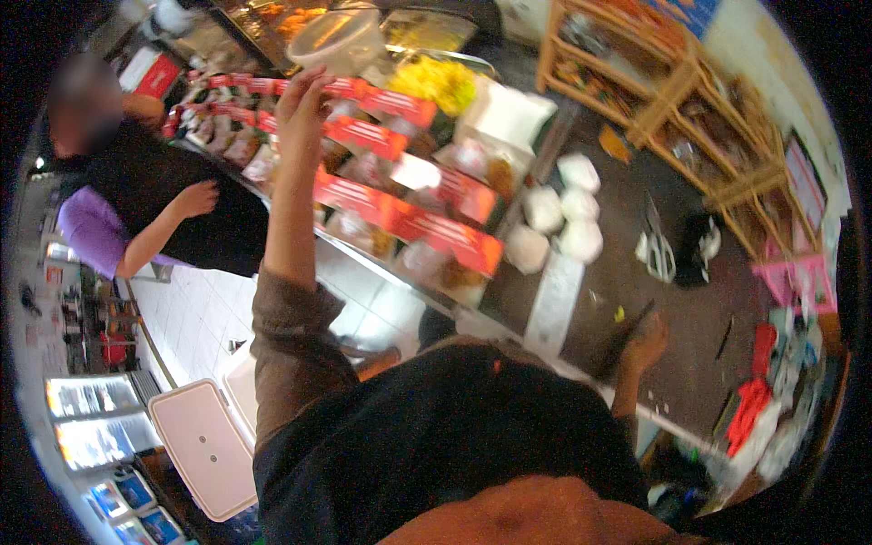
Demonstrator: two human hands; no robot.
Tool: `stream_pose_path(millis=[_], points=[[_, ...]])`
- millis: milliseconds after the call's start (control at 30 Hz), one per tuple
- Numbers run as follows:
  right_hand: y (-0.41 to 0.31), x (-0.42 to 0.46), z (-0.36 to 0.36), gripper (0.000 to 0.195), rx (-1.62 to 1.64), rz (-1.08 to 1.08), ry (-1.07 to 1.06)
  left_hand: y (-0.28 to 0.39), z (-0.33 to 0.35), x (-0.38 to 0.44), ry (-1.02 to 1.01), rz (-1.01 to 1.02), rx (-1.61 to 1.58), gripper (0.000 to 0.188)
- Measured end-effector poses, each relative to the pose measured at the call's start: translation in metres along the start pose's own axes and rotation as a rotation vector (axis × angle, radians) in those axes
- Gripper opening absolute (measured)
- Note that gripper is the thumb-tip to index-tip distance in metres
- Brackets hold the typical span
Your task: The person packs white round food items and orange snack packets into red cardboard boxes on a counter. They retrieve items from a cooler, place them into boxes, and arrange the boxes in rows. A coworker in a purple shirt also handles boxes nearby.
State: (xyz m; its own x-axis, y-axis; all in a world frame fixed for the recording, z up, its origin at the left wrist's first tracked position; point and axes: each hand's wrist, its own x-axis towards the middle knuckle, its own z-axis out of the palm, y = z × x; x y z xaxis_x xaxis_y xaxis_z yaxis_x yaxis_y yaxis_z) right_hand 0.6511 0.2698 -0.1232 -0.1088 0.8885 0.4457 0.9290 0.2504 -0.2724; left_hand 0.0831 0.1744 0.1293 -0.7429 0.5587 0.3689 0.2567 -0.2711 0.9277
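My left hand (303, 95) is raised over rows of open food boxes (470, 289) with red printed bands, its fingers apart and nothing visible in them. Just beyond it stands a translucent plastic tub (337, 41). My right hand (644, 347) is low over the dark table (613, 300); a thin dark thing lies at its fingers, too blurred to tell whether it is held. White round wrapped bundles (579, 208) sit between the boxes and scissors (657, 252). Some boxes hold wrapped portions and brown food. One box with a raised white lid (507, 112) stands at the far end.
Yellow food (432, 82) fills a tray behind the boxes. A wooden rack (654, 102) borders the far right, near a pink basket (797, 276) and red cloth or plastic (749, 415). Another person (170, 184) stands at left. A lidded cooler (204, 449) is below.
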Motion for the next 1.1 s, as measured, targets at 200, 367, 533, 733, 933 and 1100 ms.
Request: stream_pose_path(millis=[200,367,533,733,933,1100], points=[[0.011,-0.050,0.026,0.038,-0.141,0.393,0.039,-0.049,-0.036,0.176,0.147,0.094,0.069,0.017],[-0.020,-0.095,0.028,0.034,-0.373,0.466,-0.049,-0.171,-0.068,0.311,-0.130,0.040,0.865,0.011],[-0.052,-0.087,0.036,0.033,-0.393,0.529,-0.139,-0.271,-0.066,0.373,-0.592,-0.268,1.175,0.011],[-0.061,-0.099,0.037,0.031,-0.347,0.576,-0.051,-0.301,-0.038,0.396,-1.089,-0.470,1.236,0.009],[-0.072,-0.088,0.029,0.034,-0.358,0.561,-0.134,-0.310,-0.034,0.405,-1.164,-0.474,1.235,0.009],[-0.079,-0.084,0.027,0.039,-0.291,0.694,-0.083,-0.305,-0.036,0.401,-1.147,-0.438,1.217,0.010]])
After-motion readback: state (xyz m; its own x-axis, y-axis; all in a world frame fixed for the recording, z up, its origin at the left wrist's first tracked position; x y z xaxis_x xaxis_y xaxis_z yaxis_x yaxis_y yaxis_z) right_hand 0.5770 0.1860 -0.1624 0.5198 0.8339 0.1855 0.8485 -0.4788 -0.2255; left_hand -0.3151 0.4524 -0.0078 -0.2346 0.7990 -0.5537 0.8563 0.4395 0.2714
